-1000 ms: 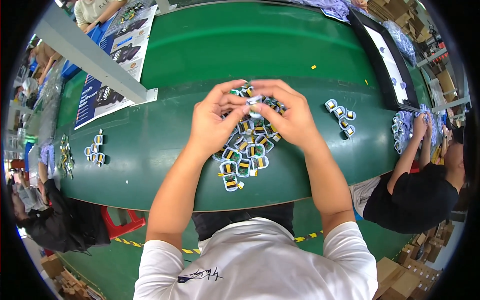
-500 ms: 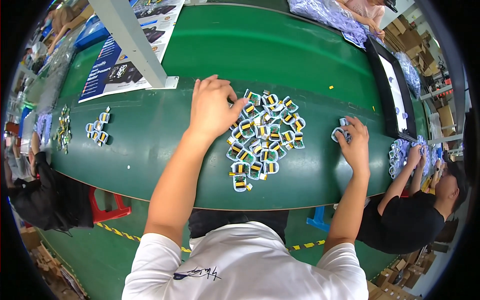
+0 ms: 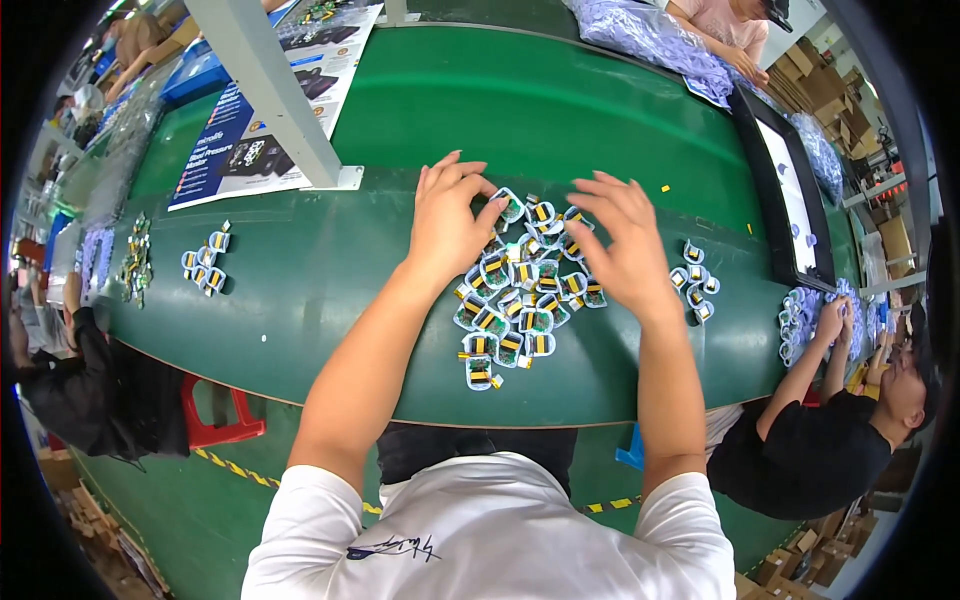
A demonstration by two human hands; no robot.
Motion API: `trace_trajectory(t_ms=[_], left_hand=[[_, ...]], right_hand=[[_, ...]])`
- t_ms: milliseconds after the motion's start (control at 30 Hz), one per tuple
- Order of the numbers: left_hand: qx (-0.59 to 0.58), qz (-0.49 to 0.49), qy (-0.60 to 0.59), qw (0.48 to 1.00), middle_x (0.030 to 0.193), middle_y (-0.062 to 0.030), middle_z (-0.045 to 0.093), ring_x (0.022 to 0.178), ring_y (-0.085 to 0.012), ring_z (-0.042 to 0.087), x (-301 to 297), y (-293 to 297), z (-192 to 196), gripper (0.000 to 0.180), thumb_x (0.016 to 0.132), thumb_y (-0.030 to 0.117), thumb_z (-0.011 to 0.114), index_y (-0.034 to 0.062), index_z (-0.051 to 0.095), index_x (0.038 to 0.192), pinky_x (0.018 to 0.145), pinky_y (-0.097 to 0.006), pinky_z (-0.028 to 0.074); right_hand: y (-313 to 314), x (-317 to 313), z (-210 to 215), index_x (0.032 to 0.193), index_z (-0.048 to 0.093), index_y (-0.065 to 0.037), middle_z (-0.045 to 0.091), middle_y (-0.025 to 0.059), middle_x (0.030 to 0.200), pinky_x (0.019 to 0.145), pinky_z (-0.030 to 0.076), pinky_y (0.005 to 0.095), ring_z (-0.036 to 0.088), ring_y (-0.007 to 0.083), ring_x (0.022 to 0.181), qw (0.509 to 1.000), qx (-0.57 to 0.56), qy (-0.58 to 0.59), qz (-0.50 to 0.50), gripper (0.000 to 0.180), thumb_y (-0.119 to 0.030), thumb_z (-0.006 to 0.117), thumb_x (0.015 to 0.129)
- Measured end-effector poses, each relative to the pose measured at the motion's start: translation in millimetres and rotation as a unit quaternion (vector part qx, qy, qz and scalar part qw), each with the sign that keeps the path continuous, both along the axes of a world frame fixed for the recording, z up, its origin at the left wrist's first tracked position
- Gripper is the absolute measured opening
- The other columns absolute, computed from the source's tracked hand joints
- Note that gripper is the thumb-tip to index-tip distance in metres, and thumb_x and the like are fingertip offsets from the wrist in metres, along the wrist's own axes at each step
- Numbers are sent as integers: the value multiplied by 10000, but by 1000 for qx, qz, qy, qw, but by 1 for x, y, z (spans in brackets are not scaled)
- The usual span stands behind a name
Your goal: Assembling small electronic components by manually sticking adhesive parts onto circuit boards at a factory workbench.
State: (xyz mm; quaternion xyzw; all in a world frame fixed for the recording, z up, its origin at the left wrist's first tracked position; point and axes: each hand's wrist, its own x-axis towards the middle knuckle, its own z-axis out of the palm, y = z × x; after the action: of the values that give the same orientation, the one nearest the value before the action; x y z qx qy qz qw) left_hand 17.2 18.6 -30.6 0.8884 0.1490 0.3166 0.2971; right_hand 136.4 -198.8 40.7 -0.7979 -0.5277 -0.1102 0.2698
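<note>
A pile of small pale-blue plastic housings (image 3: 536,320), each with a green circuit board and a black-and-yellow part inside, lies on the green table before me. At the pile's upper left is my left hand (image 3: 448,222); its fingers are apart, and its thumb tip meets the edge of one tilted housing (image 3: 511,206). My right hand (image 3: 622,245) hovers at the pile's upper right, fingers spread, with no item visible in it. It partly hides the housings beneath. Smaller groups of similar housings lie to the right (image 3: 695,280) and to the left (image 3: 205,262).
Loose circuit boards (image 3: 135,258) lie at the far left. A grey metal post (image 3: 265,90) rises beside a printed sheet (image 3: 245,150). At right stands a black-framed tray (image 3: 785,180). A co-worker in black (image 3: 825,440) handles pale parts there; another person (image 3: 725,35) works across the table.
My right hand has moved left from the small right-hand group to the pile, uncovering that group. My left hand has shifted slightly right, and the housing by its thumb has turned.
</note>
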Motion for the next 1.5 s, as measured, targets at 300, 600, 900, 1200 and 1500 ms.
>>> trace_trajectory(t_ms=[300,600,900,1200,1500], left_hand=[[-230,-162,-54,958,1048,-139,772,947,-239,769,-19,-23,43,164,956,33,721,3,696,1115,822,-340,605],[-478,-222,-14,850,1073,-133,767,952,-182,760,-19,-30,35,155,1027,37,662,-57,686,1148,847,-304,610],[-299,-139,23,944,983,-151,792,872,-201,791,-24,-35,39,132,973,24,694,-8,744,1090,815,-314,621],[-14,-158,-207,965,1069,-119,798,1017,-262,779,-19,-27,48,223,855,-87,750,19,778,1049,1031,-449,599],[-32,-181,-235,954,1063,-124,798,1003,-258,781,-19,-30,44,264,816,-153,731,0,779,1026,1028,-450,607]], right_hand=[[29,-19,-5,1258,737,-47,762,127,1058,915,522,391,698,280,957,981,137,118,64,361,-6,726,899],[24,-24,-10,1089,781,-60,769,79,1008,860,525,361,711,254,926,979,175,81,58,290,48,771,820],[26,-32,-7,1067,798,-55,690,125,1333,1006,525,469,650,367,1192,974,147,78,155,260,-37,809,808],[-2,10,-12,899,784,42,767,151,1124,864,566,312,721,198,1005,944,243,211,-78,157,-74,711,976],[-1,24,-28,1184,767,-44,764,128,1178,1063,493,400,702,311,1129,976,149,57,-148,298,-148,794,906]])
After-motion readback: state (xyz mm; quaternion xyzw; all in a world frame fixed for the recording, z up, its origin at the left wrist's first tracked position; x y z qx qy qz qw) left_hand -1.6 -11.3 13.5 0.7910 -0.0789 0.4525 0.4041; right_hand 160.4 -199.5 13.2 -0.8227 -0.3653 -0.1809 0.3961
